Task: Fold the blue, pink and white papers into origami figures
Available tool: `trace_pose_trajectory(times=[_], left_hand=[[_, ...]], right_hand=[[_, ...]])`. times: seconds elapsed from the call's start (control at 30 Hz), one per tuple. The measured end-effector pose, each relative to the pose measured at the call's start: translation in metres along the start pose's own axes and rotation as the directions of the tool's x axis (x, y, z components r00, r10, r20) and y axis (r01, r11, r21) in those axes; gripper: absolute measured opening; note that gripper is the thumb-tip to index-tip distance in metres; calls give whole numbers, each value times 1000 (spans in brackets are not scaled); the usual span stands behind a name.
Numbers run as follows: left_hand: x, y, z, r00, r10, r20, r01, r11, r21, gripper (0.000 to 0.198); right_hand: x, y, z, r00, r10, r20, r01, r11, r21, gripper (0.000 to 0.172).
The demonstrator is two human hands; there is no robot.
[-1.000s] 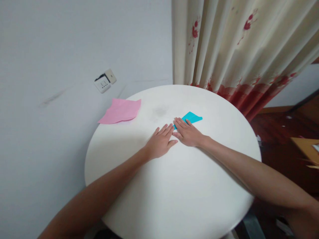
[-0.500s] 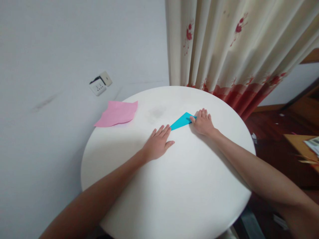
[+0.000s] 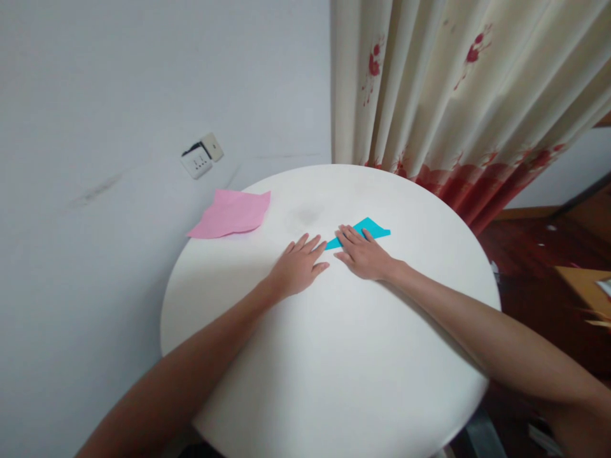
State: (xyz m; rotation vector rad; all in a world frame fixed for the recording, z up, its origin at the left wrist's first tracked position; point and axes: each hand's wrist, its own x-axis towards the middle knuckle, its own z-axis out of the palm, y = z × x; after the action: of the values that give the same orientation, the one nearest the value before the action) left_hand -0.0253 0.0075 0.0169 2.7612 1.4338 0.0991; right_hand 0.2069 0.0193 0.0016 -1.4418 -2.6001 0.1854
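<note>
Back from the far end of the strip, the bare right hand has shifted leftward over the past half second and now lies across the middle of a bright turquoise, narrow, pointed piece of folded paper, just right of the frame's centre. Its palm faces down, with the fingers extended on top of the paper; the little finger stands a little apart and the thumb points left, off the paper's lower edge. It rests on the sheet without clasping it.

The bare left hand, near the centre of the frame, is likewise flat and unclenched, fingers fanned and thumb held away from them. Its fingertips are at the paper's left tip; whether they press on it or sit just beside it, I cannot tell.

Both hands are over a round white smooth-topped table. Left of the frame's centre, a rose-pink sheet of paper with uneven edges lies at the table's rim, well apart from both hands.
</note>
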Motion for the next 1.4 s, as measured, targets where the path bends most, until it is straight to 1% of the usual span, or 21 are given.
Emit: trace_pose_trajectory(times=[0.1,0.17,0.23,0.33,0.4,0.47,0.53,0.67,0.8,0.9,1.0,1.13,1.23,1.33,1.4], left_hand=[[-2,-15,-3,998,-54,-21,54,998,38,52],[0,-21,-4,996,-69,-59,71,997,20,47],[4,-20,-3,989,-67,-128,60,997,-56,44],[10,-12,1,976,-31,-216,-8,984,-179,38],[14,-6,3,973,19,-231,-64,980,-191,34],[17,-4,5,970,48,-240,-93,979,-182,29],[19,-5,6,967,40,-252,-91,977,-195,24],[22,-10,4,969,-17,-247,-50,964,-261,15],[22,-10,1,976,-44,-214,-18,960,-279,14],[22,-10,-1,978,-47,-204,-10,962,-274,14],[22,-10,-2,978,-44,-206,-18,956,-292,15],[22,-9,-1,971,-45,-236,-36,944,-329,20],[24,-7,0,964,-66,-256,-29,936,-351,24],[26,-6,1,959,-95,-266,-9,931,-364,23],[28,-6,2,956,-120,-268,10,925,-379,21]], right_hand=[[1,0,0,1000,15,5,-15,1000,-2,76],[1,0,0,1000,21,9,-21,1000,-3,77],[1,0,0,1000,23,6,-23,1000,-4,76],[0,-1,0,1000,21,6,-21,1000,-6,76],[-2,-4,-2,1000,19,15,-18,1000,-6,76],[-5,-9,-4,1000,15,23,-15,1000,-10,74],[-8,-14,-7,999,4,32,-3,1000,-14,70],[-11,-24,-15,999,-29,33,29,1000,5,59],[-8,-24,-21,997,-35,-65,39,997,68,40],[-4,-20,-24,990,-26,-137,41,993,109,37],[-3,-15,-26,988,-4,-156,19,995,95,32],[0,-9,-27,993,10,-119,-4,998,56,34],[4,-7,-28,993,46,-113,-42,998,39,36],[7,-9,-28,976,67,-207,-67,998,7,36],[5,-15,-27,955,43,-293,-55,998,-31,39]])
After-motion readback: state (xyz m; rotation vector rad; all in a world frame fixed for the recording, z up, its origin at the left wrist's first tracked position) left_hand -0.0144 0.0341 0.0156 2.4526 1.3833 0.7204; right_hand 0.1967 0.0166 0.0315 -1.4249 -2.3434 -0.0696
